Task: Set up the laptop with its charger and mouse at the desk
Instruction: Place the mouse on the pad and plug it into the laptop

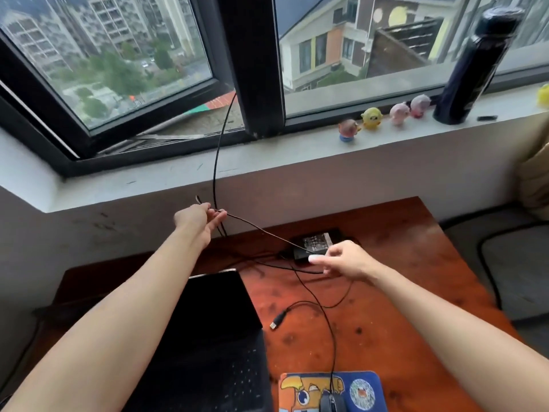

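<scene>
Both arms are stretched out over the desk (401, 257). The left hand (197, 220) is up at the far edge by the wall, fingers curled and pinching a thin cable (267, 232). That cable runs tight down to the right hand (346, 260), which pinches the other end between thumb and fingertip just in front of the charger brick (315, 243). The brick lies flat near the far middle of the desk.

The laptop (214, 322) sits open on the near left, screen dark, partly under the left forearm. The mouse (332, 404) is at the near edge on a blue cartoon mouse pad (367, 391). Its cord snakes toward the far side and loops back to a loose USB plug (277, 321) lying on the wood just right of the laptop.

Another black wire (214, 173) climbs from behind the desk up past the windowsill (267, 162) and out the open window. Four little toy figures (371, 117) and a dark bottle (472, 69) stand on the sill at far right.
</scene>
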`<state>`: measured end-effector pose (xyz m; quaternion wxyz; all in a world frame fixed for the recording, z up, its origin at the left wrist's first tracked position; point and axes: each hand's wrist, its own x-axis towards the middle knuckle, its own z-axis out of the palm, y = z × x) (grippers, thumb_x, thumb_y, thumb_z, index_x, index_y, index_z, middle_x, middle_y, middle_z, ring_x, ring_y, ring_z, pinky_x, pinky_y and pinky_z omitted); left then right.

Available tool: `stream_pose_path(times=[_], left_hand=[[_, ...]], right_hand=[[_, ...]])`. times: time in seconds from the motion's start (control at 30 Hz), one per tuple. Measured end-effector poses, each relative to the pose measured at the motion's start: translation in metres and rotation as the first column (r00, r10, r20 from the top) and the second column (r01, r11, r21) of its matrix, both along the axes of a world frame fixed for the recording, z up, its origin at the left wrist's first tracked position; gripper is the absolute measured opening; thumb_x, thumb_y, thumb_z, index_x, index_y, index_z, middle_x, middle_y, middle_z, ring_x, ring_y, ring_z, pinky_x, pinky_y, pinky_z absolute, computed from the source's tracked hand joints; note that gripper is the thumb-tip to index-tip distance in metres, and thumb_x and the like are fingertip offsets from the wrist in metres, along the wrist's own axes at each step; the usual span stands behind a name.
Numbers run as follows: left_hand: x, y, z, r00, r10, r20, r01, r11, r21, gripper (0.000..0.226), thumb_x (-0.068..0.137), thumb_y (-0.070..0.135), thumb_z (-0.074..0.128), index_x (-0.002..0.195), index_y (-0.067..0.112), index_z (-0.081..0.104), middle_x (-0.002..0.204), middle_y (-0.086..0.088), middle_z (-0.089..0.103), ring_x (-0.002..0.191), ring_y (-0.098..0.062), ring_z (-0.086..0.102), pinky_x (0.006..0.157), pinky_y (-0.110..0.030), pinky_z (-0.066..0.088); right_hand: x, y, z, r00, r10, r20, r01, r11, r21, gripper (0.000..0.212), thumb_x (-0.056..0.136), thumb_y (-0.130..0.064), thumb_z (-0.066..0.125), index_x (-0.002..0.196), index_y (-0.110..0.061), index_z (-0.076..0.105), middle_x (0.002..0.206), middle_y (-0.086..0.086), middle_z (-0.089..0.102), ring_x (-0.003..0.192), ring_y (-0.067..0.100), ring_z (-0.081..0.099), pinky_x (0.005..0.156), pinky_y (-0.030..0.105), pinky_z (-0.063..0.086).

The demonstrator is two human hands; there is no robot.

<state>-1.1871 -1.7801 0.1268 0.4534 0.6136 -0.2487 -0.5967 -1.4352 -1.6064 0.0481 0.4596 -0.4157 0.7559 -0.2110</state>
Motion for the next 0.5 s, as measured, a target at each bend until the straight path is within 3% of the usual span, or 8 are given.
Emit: stream_pose_path(times=[0.07,0.1,0.17,0.23,0.3,0.4,0.47,0.5], left_hand=[[0.010,-0.009,-0.010,0.997,0.076,0.013,-0.076,0.996,0.039,0.012,0.091,-0.012,0.045,0.095,-0.004,0.053,0.071,-0.010,0.044,0.056,-0.017,0.048,0.065,-0.038,0.060],[0.016,-0.013,-0.016,0.994,0.110,0.013,-0.111,0.992,0.059,0.017,0.091,-0.013,0.043,0.102,-0.004,0.052,0.073,-0.011,0.044,0.058,-0.018,0.048,0.072,-0.039,0.059],[0.031,-0.017,-0.024,0.986,0.157,0.049,-0.161,0.984,0.071,0.023,0.091,-0.013,0.041,0.112,-0.005,0.049,0.080,-0.014,0.049,0.061,-0.020,0.051,0.077,-0.038,0.058],[0.048,-0.021,-0.030,0.978,0.167,0.125,-0.176,0.982,0.067,0.038,0.096,-0.005,0.037,0.133,-0.007,0.040,0.106,-0.018,0.058,0.065,-0.016,0.052,0.077,-0.030,0.057],[0.061,-0.028,-0.034,0.962,0.210,0.177,-0.221,0.974,0.044,0.046,0.099,0.002,0.029,0.145,-0.003,0.028,0.137,-0.018,0.050,0.070,-0.013,0.054,0.072,-0.024,0.053],[0.071,-0.032,-0.040,0.944,0.272,0.185,-0.293,0.952,0.095,0.043,0.100,0.003,0.021,0.141,-0.003,0.035,0.131,-0.018,0.053,0.096,-0.023,0.065,0.077,-0.030,0.055],[0.067,-0.029,-0.039,0.970,0.206,0.126,-0.224,0.962,0.154,0.039,0.097,-0.004,0.030,0.134,-0.006,0.042,0.134,-0.024,0.048,0.116,-0.031,0.058,0.093,-0.039,0.052],[0.064,-0.028,-0.039,0.982,0.142,0.129,-0.163,0.971,0.174,0.037,0.094,-0.007,0.037,0.131,-0.006,0.044,0.135,-0.027,0.045,0.121,-0.034,0.054,0.094,-0.044,0.051]], right_hand=[[-0.010,0.006,-0.014,0.854,0.218,-0.472,-0.175,0.975,0.133,0.045,0.070,-0.068,0.064,0.074,-0.023,0.063,0.080,-0.009,0.069,0.084,0.018,0.064,0.067,0.028,0.042],[-0.016,0.005,-0.019,0.781,0.234,-0.579,-0.173,0.972,0.160,0.037,0.074,-0.065,0.062,0.079,-0.028,0.064,0.090,-0.007,0.069,0.094,0.021,0.065,0.070,0.027,0.040],[-0.025,0.004,-0.027,0.719,0.219,-0.659,-0.114,0.973,0.200,0.032,0.081,-0.056,0.057,0.098,-0.031,0.068,0.108,-0.001,0.069,0.105,0.025,0.064,0.073,0.028,0.038],[-0.037,0.005,-0.032,0.709,0.213,-0.673,-0.064,0.969,0.239,0.032,0.084,-0.053,0.055,0.099,-0.029,0.069,0.108,0.001,0.069,0.105,0.025,0.064,0.073,0.028,0.039],[-0.048,0.012,-0.038,0.775,0.168,-0.609,-0.023,0.971,0.239,0.031,0.087,-0.054,0.055,0.086,-0.026,0.070,0.092,0.000,0.069,0.096,0.025,0.064,0.070,0.028,0.040],[-0.047,0.018,-0.041,0.967,-0.022,-0.255,0.052,0.992,0.112,0.041,0.094,-0.044,0.054,0.064,-0.018,0.065,0.059,-0.002,0.062,0.057,0.015,0.057,0.051,0.024,0.038],[-0.034,0.018,-0.037,0.990,-0.133,0.046,0.131,0.991,0.042,0.041,0.099,-0.035,0.050,0.068,-0.013,0.065,0.056,0.001,0.065,0.042,0.009,0.050,0.040,0.020,0.034],[-0.026,0.017,-0.032,0.980,-0.157,0.125,0.156,0.988,0.015,0.042,0.100,-0.034,0.047,0.071,-0.010,0.065,0.053,0.002,0.064,0.039,0.009,0.048,0.037,0.019,0.033]])
